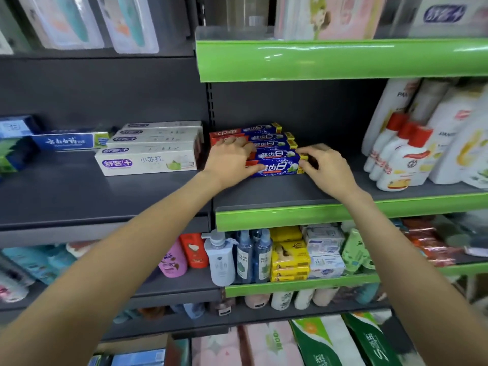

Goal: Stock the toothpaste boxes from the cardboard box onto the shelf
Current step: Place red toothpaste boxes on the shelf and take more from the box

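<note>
While both hands are busy squaring up a row of blue and red toothpaste boxes (274, 154) on the shelf (290, 191), the stocking looks partly done, as far as I can judge. About 5 of these boxes lie flat, stepped one behind the other, toward the back of the shelf board, with bare grey shelf in front of them and to their right. That open space suggests more boxes could go in, though how many are left I cannot tell.

The left hand (229, 161) lies over the left ends of the front boxes, fingers spread and pressing down on them. The right hand (323, 166) sits at the right ends of the front boxes, fingers bent and touching the yellow end flaps; whether it pinches a box or only nudges it I cannot tell.

The cardboard box (126, 348) may be the brown edge low in the view, left of centre, with blue packs (137, 359) showing just below it, but it is cut off by the frame and I cannot be sure of what it holds.

To the left, on the neighbouring grey shelf (105, 196), a stack of white toothpaste boxes (150, 151) lies just beside the blue and red row, parted from it by the upright. To the right on the same shelf stand white shampoo bottles with red caps (401, 159), well apart from the row.
</note>
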`<action>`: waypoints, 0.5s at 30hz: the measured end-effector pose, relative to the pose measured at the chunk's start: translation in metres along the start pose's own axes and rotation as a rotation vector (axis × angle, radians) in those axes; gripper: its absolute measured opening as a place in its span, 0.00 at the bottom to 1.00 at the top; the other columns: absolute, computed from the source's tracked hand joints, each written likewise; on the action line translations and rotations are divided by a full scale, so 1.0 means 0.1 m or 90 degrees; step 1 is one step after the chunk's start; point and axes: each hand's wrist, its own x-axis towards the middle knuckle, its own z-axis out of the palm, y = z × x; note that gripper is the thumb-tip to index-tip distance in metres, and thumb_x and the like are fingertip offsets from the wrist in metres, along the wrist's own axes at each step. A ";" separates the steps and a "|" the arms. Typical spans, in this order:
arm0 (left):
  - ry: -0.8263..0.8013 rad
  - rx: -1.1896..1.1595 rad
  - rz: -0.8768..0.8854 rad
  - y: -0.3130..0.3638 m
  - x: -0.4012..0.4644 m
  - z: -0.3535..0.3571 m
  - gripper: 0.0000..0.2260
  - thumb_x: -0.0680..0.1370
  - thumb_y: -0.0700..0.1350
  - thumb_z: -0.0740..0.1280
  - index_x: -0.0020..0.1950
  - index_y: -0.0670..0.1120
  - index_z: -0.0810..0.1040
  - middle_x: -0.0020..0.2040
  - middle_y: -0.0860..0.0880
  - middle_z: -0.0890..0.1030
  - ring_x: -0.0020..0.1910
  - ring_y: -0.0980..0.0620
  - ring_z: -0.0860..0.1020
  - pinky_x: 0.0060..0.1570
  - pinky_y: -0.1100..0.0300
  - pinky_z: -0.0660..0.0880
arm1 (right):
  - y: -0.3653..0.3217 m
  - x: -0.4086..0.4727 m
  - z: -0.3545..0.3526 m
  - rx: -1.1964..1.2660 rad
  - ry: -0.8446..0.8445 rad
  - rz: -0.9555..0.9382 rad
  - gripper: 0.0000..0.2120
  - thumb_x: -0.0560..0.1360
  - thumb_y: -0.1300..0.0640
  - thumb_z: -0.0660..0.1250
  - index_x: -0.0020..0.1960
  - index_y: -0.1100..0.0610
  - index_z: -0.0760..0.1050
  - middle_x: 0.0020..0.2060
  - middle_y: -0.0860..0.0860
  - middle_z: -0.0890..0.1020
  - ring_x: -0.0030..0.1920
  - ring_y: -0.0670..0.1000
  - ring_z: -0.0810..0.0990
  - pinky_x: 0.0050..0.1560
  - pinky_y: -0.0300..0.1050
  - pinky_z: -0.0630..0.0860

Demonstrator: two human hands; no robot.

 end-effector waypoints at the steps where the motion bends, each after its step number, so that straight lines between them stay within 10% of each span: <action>1: 0.010 -0.003 -0.012 -0.02 -0.01 0.01 0.25 0.75 0.64 0.59 0.65 0.49 0.72 0.65 0.48 0.73 0.65 0.45 0.69 0.61 0.52 0.66 | -0.02 0.00 0.00 -0.009 -0.006 -0.010 0.14 0.78 0.52 0.62 0.63 0.50 0.76 0.61 0.51 0.76 0.58 0.55 0.76 0.47 0.45 0.71; 15: 0.379 -0.278 0.173 -0.64 -1.95 -0.29 0.12 0.78 0.42 0.60 0.46 0.39 0.81 0.43 0.44 0.83 0.42 0.45 0.77 0.47 0.55 0.73 | -1.47 -0.99 0.23 0.018 0.111 -0.252 0.12 0.77 0.59 0.62 0.57 0.56 0.78 0.41 0.50 0.83 0.42 0.52 0.80 0.42 0.46 0.76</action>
